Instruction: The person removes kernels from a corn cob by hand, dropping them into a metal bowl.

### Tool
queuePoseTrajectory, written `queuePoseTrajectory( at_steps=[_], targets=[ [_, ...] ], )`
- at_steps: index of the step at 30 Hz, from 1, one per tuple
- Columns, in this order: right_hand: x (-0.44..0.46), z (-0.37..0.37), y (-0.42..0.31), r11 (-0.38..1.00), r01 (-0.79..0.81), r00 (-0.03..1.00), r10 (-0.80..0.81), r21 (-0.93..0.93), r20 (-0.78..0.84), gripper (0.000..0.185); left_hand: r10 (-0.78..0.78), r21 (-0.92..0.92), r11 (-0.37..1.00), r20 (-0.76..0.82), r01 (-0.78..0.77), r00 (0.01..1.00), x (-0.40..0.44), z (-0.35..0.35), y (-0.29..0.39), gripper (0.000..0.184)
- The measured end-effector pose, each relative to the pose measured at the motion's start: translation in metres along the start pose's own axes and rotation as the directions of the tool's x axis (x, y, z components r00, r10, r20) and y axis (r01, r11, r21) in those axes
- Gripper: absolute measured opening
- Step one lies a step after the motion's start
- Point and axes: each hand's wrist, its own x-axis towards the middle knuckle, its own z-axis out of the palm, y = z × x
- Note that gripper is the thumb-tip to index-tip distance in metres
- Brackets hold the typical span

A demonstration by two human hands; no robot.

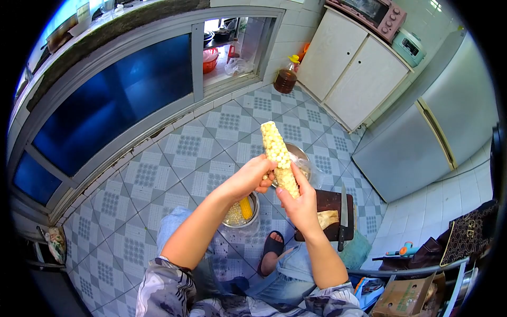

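Above the floor I hold a pale yellow corn cob (274, 145), tilted with its upper end away from me. Kernels still cover its upper part, while the lower part looks stripped. My right hand (302, 203) is wrapped round the lower end. My left hand (252, 177) has its fingers curled against the cob's left side, with the thumb at the edge of the kernels; a few loose kernels show by its fingers. Below it stands a metal bowl (257, 211) with loose kernels and a deeper yellow corn piece (245, 208). Partly hidden behind the cob is another metal bowl (297, 151) with a plastic bag (312, 171).
A dark cutting board (330, 201) at my right carries a knife (344, 216) and a pale piece of food (328, 218). My sandalled foot (272, 248) is near the bowl. Farther off are an oil bottle (285, 79), a white cabinet (346, 63) and a fridge (406, 132).
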Motion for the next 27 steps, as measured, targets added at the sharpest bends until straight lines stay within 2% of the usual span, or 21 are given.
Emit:
queuePoseTrajectory(
  at_steps=[4,6,10,13,14,16,18,21,25,27],
  targets=[
    [-0.0002,0.0011,0.0001,0.994,0.080,0.997,-0.081,-0.071,-0.016,0.061,0.021,0.017,1.000,-0.003,-0.021,1.000,0.0010,-0.0014,-0.0046,0.015],
    [0.0011,0.0008,0.0013,0.934,0.264,0.961,-0.275,-0.242,-0.013,0.060,0.037,0.073,0.997,0.029,-0.039,0.999,-0.0010,-0.0016,-0.0027,0.011],
    [0.0022,0.0002,0.0037,0.940,0.258,0.965,-0.264,-0.222,0.005,0.061,0.026,0.063,0.998,0.014,-0.027,1.000,-0.0020,-0.0004,-0.0017,0.012],
    [0.0014,0.0020,0.0065,0.967,0.230,0.973,-0.231,-0.112,0.005,0.061,0.012,0.014,1.000,-0.008,-0.012,1.000,-0.0025,0.0026,-0.0004,0.011],
    [0.0000,0.0024,0.0031,0.990,0.120,0.993,-0.120,-0.071,0.003,0.061,0.039,0.055,0.998,-0.014,-0.038,0.999,0.0002,0.0020,-0.0043,0.014],
    [-0.0007,0.0035,0.0022,0.999,0.008,1.000,-0.008,-0.032,0.006,0.061,0.066,0.094,0.993,-0.020,-0.064,0.998,0.0022,0.0004,-0.0069,0.018],
    [0.0011,0.0049,0.0045,0.953,0.244,0.968,-0.251,-0.177,-0.018,0.061,-0.009,-0.055,0.998,0.013,0.010,1.000,0.0037,-0.0020,-0.0043,0.027],
    [0.0010,0.0041,0.0024,0.943,0.256,0.962,-0.269,-0.211,-0.034,0.062,-0.008,-0.057,0.998,0.064,0.012,0.998,0.0012,0.0020,0.0012,0.021],
    [0.0001,0.0033,-0.0008,0.928,0.240,0.964,-0.262,-0.283,-0.040,0.062,-0.020,0.021,1.000,0.019,0.020,1.000,0.0008,0.0027,0.0000,0.014],
    [-0.0001,0.0030,0.0006,0.899,0.277,0.951,-0.307,-0.339,-0.039,0.062,-0.022,0.060,0.998,0.024,0.020,0.999,0.0023,-0.0007,-0.0040,0.013]
  ],
)
